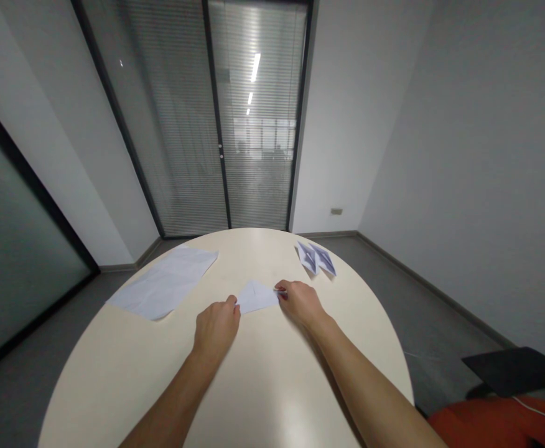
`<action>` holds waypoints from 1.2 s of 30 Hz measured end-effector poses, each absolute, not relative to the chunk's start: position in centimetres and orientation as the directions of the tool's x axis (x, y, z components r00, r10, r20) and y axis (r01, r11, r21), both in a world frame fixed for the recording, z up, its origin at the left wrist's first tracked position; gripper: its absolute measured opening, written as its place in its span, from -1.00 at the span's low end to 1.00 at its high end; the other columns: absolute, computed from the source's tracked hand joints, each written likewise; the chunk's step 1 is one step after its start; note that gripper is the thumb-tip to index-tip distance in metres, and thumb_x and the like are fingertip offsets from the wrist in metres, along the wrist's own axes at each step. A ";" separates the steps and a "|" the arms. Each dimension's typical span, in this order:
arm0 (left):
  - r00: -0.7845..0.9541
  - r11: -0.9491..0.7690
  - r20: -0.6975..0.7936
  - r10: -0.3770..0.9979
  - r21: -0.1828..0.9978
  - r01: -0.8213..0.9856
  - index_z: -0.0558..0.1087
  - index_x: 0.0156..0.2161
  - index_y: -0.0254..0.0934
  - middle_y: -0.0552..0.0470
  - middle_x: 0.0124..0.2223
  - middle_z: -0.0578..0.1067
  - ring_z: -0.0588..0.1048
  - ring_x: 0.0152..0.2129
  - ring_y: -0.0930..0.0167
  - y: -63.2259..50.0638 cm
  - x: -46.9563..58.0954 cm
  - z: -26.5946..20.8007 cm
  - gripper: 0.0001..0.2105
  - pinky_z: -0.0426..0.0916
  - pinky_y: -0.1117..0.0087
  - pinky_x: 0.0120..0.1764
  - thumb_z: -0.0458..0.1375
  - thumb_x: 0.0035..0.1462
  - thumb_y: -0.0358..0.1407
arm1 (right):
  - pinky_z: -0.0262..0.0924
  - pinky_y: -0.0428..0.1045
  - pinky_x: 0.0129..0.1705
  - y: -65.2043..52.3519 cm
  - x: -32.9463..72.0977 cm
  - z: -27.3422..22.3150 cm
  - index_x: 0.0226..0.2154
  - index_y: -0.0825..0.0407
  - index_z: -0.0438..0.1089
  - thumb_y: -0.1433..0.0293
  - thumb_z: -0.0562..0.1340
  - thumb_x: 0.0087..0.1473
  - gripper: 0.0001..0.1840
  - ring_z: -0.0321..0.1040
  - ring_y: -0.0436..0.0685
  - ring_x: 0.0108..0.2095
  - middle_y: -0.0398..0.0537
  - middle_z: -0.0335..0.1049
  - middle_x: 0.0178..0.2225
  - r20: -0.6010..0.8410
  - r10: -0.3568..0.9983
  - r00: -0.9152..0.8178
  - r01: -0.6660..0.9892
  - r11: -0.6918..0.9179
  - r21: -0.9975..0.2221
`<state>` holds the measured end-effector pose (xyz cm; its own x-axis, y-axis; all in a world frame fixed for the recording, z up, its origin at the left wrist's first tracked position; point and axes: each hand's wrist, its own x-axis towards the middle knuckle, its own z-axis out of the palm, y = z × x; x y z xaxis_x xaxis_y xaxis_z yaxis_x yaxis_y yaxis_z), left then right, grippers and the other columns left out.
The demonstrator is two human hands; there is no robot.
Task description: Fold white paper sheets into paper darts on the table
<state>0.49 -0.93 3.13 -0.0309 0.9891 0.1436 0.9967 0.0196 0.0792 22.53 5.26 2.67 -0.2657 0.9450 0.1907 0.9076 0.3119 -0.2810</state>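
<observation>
A small folded sheet of white paper [256, 297] lies on the round table between my hands, its top edge coming to a low peak. My left hand [217, 325] pinches its left corner between thumb and fingers. At the opposite corner, my right hand [299, 300] grips the paper with curled fingers. The fingertips cover both corners. Beyond my right hand stand two folded paper pieces [316, 259], side by side and touching or nearly so. Larger white sheets [167, 283] lie flat to the left of my left hand.
The cream round table [254, 398] has its curved far edge near a glass door [258, 186] with blinds. At the lower right are a black chair part [517, 370] and an orange-red item [491, 423]. Grey walls surround the table.
</observation>
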 end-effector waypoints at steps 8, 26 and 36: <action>-0.019 0.008 0.152 0.988 0.076 0.997 0.53 -0.10 -0.22 -0.16 -0.29 0.63 0.62 -0.31 0.18 -1.1 0.8 3.3 -0.70 0.36 0.31 -0.32 -0.03 0.36 -0.17 | 0.24 0.00 -0.17 5.2 22.4 2.8 0.00 -0.06 0.52 0.47 0.16 0.18 -0.62 0.51 0.23 -0.08 0.09 0.60 -0.11 0.166 0.944 -0.284 0.921 0.317 -0.227; 0.041 -0.045 0.091 0.995 0.040 0.998 0.56 -0.06 -0.21 -0.16 -0.21 0.61 0.61 -0.24 0.18 -1.4 0.9 4.0 -0.71 0.41 0.25 -0.24 0.10 0.28 -0.14 | 0.19 -0.01 -0.20 4.5 22.2 3.8 -0.09 -0.06 0.57 0.30 0.15 0.24 -0.69 0.53 0.22 -0.16 0.05 0.63 -0.20 0.114 0.936 -0.334 0.930 0.347 -0.120; 0.066 -0.069 0.076 0.995 0.042 0.997 0.56 -0.07 -0.20 -0.14 -0.17 0.62 0.60 -0.22 0.21 -1.1 0.5 3.4 -0.77 0.41 0.27 -0.23 0.09 0.31 -0.24 | 0.13 -0.05 -0.25 5.1 22.6 3.4 -0.13 -0.14 0.60 0.51 0.17 0.11 -0.61 0.53 0.18 -0.17 -0.03 0.64 -0.19 0.097 0.942 -0.322 0.933 0.333 -0.138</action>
<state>0.53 -1.09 3.42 0.0656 0.9949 0.0764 0.9968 -0.0689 0.0416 22.62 5.15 3.41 -0.3220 0.9417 0.0974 0.9327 0.3332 -0.1381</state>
